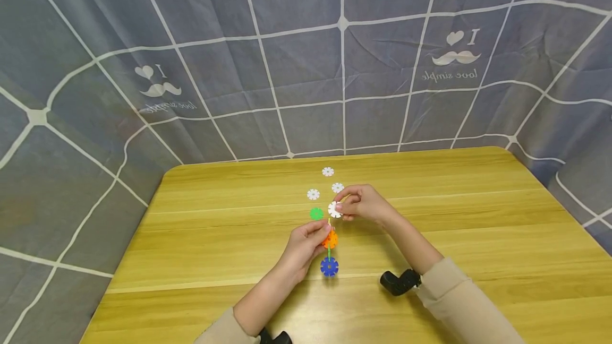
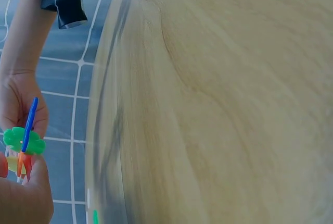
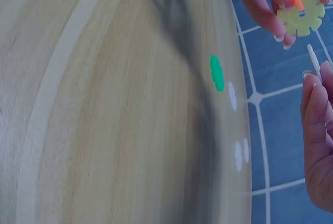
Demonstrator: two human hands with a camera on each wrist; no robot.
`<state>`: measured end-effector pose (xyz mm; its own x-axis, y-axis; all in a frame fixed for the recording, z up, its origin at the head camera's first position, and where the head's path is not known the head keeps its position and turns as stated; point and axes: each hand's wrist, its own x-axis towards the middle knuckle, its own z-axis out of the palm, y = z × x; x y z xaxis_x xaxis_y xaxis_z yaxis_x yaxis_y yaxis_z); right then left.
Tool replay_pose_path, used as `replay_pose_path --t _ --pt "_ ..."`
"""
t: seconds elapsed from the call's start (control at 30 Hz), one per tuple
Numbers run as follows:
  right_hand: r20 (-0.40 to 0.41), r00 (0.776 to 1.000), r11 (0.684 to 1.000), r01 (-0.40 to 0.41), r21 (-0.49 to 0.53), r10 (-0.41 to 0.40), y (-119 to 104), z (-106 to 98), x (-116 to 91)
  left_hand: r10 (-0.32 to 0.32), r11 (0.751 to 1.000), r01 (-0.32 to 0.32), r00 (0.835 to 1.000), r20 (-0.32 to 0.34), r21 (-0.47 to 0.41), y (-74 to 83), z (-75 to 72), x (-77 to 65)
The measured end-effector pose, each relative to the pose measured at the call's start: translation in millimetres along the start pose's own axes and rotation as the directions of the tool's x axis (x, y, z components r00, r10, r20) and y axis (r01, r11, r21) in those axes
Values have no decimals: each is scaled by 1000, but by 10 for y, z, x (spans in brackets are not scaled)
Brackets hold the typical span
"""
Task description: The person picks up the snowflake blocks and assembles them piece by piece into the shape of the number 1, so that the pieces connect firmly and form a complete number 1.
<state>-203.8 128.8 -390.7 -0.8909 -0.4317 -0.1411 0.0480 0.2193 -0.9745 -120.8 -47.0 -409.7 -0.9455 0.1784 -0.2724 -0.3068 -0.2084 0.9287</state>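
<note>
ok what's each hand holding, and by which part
The left hand pinches a chain of interlocked, notched plastic discs at its orange disc; the right hand pinches a white, notched plastic disc by its rim.

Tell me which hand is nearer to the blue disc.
Left. The left hand grips the joined pieces that have the blue disc at one end; the right hand, near their other end, is farther off, pinching a white disc.

Orange disc (image 1: 333, 239) (partly) behind left hand (image 1: 304, 244)

The wood-grain table (image 1: 215, 238) carries one green disc (image 1: 316, 213) and three white discs (image 1: 313, 194).
</note>
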Motion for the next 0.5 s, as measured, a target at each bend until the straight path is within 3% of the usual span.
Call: replay_pose_path --t 0.5 --pt "58 996 996 76 -42 -74 -47 48 -33 4 1000 -4 1000 0 0 5 -10 -10"
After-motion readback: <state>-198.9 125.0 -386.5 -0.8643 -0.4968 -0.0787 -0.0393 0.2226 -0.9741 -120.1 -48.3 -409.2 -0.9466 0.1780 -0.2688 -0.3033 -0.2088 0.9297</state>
